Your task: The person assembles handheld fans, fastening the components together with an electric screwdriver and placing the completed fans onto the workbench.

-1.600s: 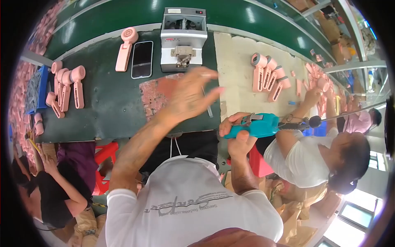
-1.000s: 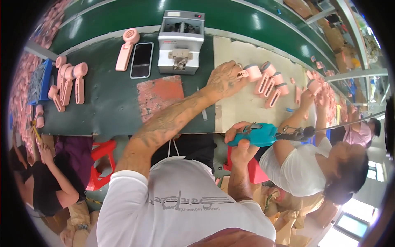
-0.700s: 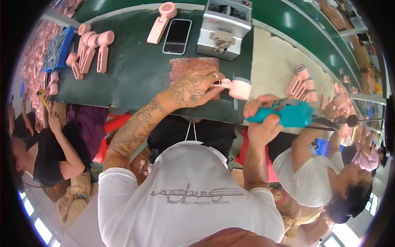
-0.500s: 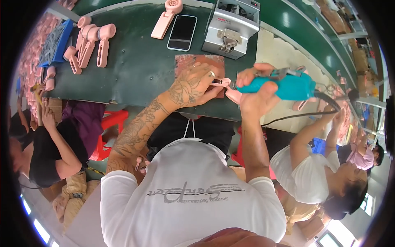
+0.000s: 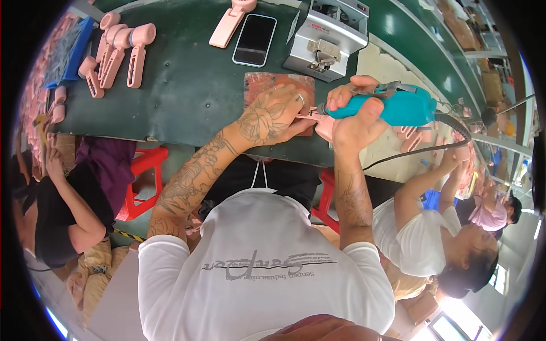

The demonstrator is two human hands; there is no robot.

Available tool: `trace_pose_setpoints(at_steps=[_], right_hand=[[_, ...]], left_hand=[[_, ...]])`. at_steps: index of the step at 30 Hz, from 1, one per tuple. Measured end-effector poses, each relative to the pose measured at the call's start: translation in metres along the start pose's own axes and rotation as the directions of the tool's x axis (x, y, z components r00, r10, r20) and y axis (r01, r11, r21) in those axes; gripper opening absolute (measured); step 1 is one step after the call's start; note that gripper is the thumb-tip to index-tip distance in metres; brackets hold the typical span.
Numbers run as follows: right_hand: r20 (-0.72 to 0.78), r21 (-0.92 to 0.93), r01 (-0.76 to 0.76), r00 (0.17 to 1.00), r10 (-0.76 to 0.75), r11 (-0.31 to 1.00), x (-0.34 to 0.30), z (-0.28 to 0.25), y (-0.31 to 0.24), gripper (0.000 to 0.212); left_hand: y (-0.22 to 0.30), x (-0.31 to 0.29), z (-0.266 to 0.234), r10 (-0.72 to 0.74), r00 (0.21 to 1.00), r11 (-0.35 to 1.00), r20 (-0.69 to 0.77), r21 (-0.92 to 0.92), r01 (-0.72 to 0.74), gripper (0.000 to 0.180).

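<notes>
- While the left hand (image 5: 273, 116) pinches its handle, a pink fan (image 5: 325, 129) lies over the near right corner of a worn reddish pad (image 5: 273, 81), close to the front edge of the green table (image 5: 170, 102); its head end is partly covered by the right hand (image 5: 359, 126).
- Wrapped round a teal power driver (image 5: 406, 109), the right hand has its fingers over the top of the body and its thumb along the near side; the driver lies nearly level, its narrow tip pointing left at the pink fan's handle, though whether it touches cannot be told.
- The two hands are near each other, with the driver's tip and part of the pink fan between them.
- A black cable (image 5: 421, 150) curves down from the driver's rear end.
- Beyond the pad stands a grey machine (image 5: 327, 45), with a dark-screened phone (image 5: 255, 40) to its left and a single fan (image 5: 226, 27) beside the phone.
- Farther left, a cluster of fans (image 5: 136, 59) lies near a blue bin (image 5: 79, 57) of grey pieces.
- Past the driver, more fans (image 5: 414, 137) lie on a pale sheet (image 5: 378, 146).
- One co-worker (image 5: 418, 238) sits at the right, another (image 5: 62, 221) at the left, near a red stool (image 5: 142, 182).
</notes>
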State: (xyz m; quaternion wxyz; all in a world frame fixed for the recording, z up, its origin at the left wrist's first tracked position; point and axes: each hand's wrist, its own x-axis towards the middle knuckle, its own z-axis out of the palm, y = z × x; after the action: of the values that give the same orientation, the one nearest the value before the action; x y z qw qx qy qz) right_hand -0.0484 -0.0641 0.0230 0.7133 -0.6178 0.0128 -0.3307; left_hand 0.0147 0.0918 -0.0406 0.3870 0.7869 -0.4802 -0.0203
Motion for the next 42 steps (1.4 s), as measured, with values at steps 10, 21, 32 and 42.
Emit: trace_pose_setpoints(at_steps=[10, 21, 32, 42], right_hand=[[0.024, -0.039, 0.026, 0.999, -0.025, 0.999, 0.0, 0.002, -0.003, 0.075], [0.04, -0.044, 0.038, 0.999, -0.036, 0.998, 0.005, 0.0, -0.002, 0.074], [-0.008, -0.199, 0.198, 0.979, -0.204, 0.96, 0.083, 0.016, 0.026, 0.039], [0.043, -0.179, 0.07, 0.997, -0.063, 0.981, 0.077, 0.019, 0.038, 0.035]], left_hand=[[-0.008, -0.001, 0.005, 0.034, 0.999, 0.999, 0.02, -0.036, -0.033, 0.04], [0.012, 0.011, -0.004, 0.015, 0.992, 0.997, -0.127, -0.076, -0.024, 0.028], [-0.015, 0.014, -0.006, 0.115, 0.987, 0.992, -0.109, 0.069, -0.108, 0.034], [-0.015, 0.015, -0.008, 0.028, 0.998, 0.997, -0.059, 0.067, -0.024, 0.044]])
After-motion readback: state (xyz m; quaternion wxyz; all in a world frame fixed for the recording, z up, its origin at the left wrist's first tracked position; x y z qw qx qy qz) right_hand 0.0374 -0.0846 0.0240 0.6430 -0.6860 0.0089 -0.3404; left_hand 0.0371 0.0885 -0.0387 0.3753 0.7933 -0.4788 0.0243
